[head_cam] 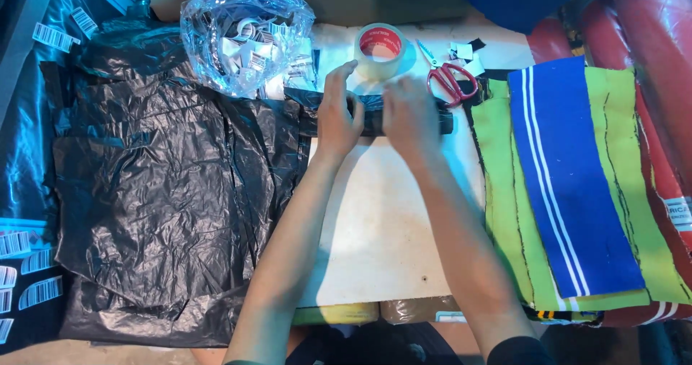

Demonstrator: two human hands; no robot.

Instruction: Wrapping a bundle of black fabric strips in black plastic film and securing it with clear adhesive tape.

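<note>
Black plastic roll [375, 116] lying on white tabletop [382, 228], just below tape roll [380, 47]. Left hand [337, 112] and right hand [409, 116] both pressing down on it, fingers curled over. Red scissors [450, 76] sitting right of tape roll; clear bag [245, 37] left of it.

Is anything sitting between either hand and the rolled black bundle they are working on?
Nothing visible does. The left hand and right hand both rest directly on the black rolled bundle. The tape roll and red-handled scissors lie beyond it, farther from the person, not between hands and bundle.
</note>
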